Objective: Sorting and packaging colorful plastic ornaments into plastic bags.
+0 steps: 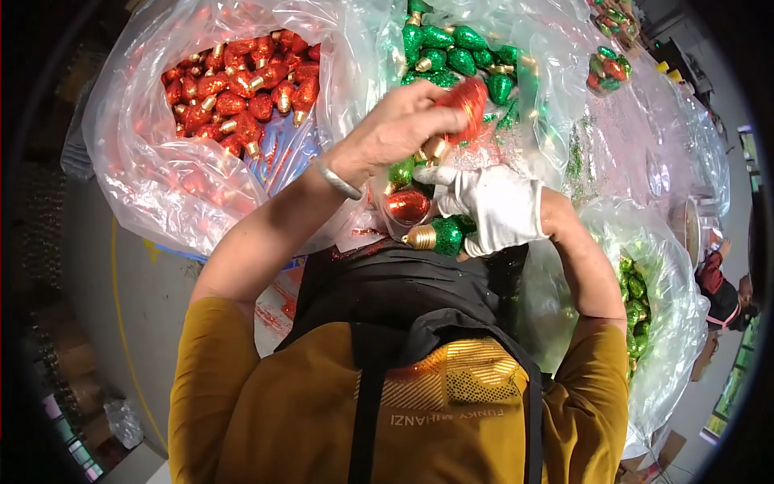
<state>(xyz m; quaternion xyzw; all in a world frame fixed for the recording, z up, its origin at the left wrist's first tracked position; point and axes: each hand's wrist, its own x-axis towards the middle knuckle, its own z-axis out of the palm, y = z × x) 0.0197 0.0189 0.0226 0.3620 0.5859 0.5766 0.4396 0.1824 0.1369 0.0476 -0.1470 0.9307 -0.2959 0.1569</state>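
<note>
My left hand (391, 133), bare with a pale bracelet at the wrist, is closed on a red glittery bulb ornament (469, 103), which is blurred. Just below it, my right hand (504, 208) wears a white glove. Its fingers are curled round a dark green glittery bulb ornament (453, 235) whose gold screw cap points left. Beside the gloved fingertips are a shiny red bulb (408, 206) and a lighter green bulb (401, 173). Whether these are also gripped by the right hand, I cannot tell. A gold cap (436, 150) shows between the two hands.
Red bulbs (242, 81) fill a clear plastic bag (129, 161) at the left. Dark green bulbs (459, 60) lie in plastic ahead, light green ones (637, 310) in a bag at the right. A red-and-green cluster (609, 71) lies far right. Another person (721, 290) is beyond.
</note>
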